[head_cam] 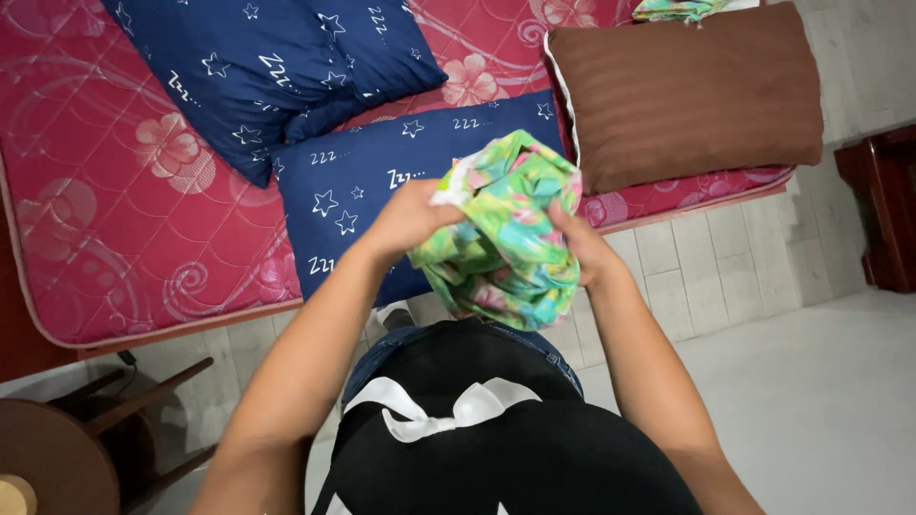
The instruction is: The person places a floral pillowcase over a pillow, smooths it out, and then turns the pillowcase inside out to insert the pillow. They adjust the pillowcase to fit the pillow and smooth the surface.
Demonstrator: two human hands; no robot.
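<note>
Both my hands grip a bunched green floral cloth [506, 238], like a pillowcase, held up in front of my body. My left hand [405, 217] clutches its upper left edge, where a white inner part shows. My right hand [580, 246] holds its right side, mostly hidden behind the fabric. Just beyond the cloth, a dark blue pillow with white stars [372, 186] lies at the near edge of a red flowered mattress [114, 210].
A second dark blue star pillow [267, 67] lies further back on the mattress, and a brown striped pillow [687, 91] sits at its right end. A round wooden stool [57, 448] stands at lower left, dark wooden furniture [883, 210] at right. Pale tiled floor [821, 381] lies below.
</note>
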